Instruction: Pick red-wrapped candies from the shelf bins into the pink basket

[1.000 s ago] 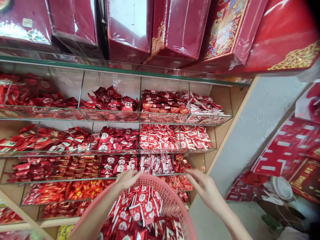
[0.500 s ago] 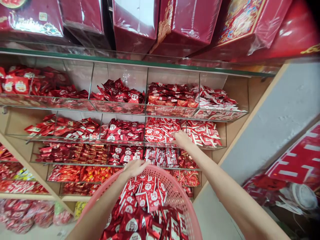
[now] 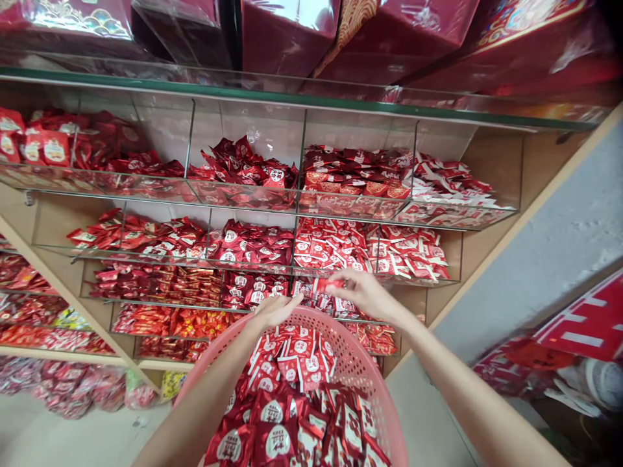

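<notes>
A pink plastic basket (image 3: 384, 395) is half filled with small red-and-white sachets (image 3: 309, 357) at its far side and darker red packets (image 3: 272, 441) nearer me. My left hand (image 3: 276, 312) grips the basket's far rim, its thumb side towards the right. Just above that rim, my right hand (image 3: 357, 290) pinches a small red-and-white packet (image 3: 327, 285) between thumb and fingers. Behind the right hand lies a shelf compartment of similar red-and-white packets (image 3: 328, 246). The basket's near edge is out of view.
Tiered shelves with clear dividers hold many red packets (image 3: 248, 243). A glass shelf edge (image 3: 292, 97) runs across above them, bearing large dark red boxes (image 3: 287, 39). To the right stand a grey wall (image 3: 559, 259) and a white fan-like object (image 3: 601, 383). Bagged packets (image 3: 63, 389) lie at lower left.
My right hand has come down and back from the shelf compartment with a packet in its fingers. My left hand stays on the basket rim. The view has shifted slightly.
</notes>
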A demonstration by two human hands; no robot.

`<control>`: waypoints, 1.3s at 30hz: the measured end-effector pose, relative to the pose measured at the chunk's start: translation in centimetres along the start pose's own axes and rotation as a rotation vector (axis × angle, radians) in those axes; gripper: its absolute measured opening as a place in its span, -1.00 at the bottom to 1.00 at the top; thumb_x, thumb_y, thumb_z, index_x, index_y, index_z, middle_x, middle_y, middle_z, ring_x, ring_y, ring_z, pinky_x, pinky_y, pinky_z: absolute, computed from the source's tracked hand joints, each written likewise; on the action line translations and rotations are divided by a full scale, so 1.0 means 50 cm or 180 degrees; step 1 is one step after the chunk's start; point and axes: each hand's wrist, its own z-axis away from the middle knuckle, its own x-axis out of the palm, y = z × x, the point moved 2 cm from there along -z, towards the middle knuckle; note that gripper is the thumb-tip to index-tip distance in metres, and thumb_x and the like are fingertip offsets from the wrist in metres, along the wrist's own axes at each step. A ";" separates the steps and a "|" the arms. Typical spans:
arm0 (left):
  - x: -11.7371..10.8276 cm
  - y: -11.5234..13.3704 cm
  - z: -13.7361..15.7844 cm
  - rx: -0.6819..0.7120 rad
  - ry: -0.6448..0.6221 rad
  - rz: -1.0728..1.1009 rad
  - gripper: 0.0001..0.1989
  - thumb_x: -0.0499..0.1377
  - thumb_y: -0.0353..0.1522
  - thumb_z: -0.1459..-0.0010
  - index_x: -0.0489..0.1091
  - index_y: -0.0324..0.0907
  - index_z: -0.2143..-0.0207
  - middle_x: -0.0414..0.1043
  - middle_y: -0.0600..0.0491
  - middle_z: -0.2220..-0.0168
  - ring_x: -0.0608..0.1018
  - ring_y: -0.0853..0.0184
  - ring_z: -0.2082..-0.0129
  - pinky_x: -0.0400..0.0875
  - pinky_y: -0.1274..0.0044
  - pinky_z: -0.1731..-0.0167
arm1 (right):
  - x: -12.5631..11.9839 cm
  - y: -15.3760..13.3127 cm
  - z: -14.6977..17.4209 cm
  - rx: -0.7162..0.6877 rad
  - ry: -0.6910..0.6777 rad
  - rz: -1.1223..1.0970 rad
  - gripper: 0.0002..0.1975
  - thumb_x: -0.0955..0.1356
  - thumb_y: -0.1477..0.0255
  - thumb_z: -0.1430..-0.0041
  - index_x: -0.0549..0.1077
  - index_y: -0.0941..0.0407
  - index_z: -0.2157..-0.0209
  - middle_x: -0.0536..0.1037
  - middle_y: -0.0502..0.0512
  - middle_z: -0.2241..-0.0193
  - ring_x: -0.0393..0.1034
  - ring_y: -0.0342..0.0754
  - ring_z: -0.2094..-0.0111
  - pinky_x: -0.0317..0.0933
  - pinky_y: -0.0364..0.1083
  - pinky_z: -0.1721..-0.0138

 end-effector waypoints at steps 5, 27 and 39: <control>0.006 0.009 -0.009 0.0246 -0.0048 0.0090 -0.20 -0.39 0.15 0.00 0.46 -0.13 0.27 0.46 -0.08 0.35 0.45 0.11 0.23 0.21 0.45 0.30 | 0.194 0.029 0.040 0.0478 -0.0901 -0.1157 -0.76 0.39 0.30 0.08 0.47 0.16 0.36 0.43 -0.04 0.54 0.23 -0.19 0.56 0.11 -0.18 0.51; 0.005 -0.026 -0.023 0.0206 -0.0057 0.0212 -0.21 -0.38 0.16 0.00 0.46 -0.10 0.30 0.46 -0.06 0.29 0.44 0.08 0.19 0.22 0.39 0.23 | 0.009 0.065 -0.153 0.1429 0.0784 0.1124 -0.76 0.27 0.26 -0.06 0.46 0.14 0.40 0.51 0.16 0.35 0.38 0.00 0.26 0.14 -0.12 0.29; -0.010 -0.021 -0.010 0.0074 0.0012 -0.0011 -0.17 -0.45 0.16 0.01 0.45 -0.12 0.38 0.46 -0.06 0.33 0.45 0.09 0.22 0.25 0.38 0.26 | 0.078 0.085 -0.208 0.1599 0.1567 0.0491 -0.78 0.29 0.26 0.02 0.42 0.13 0.45 0.47 0.16 0.32 0.37 -0.01 0.29 0.16 -0.09 0.32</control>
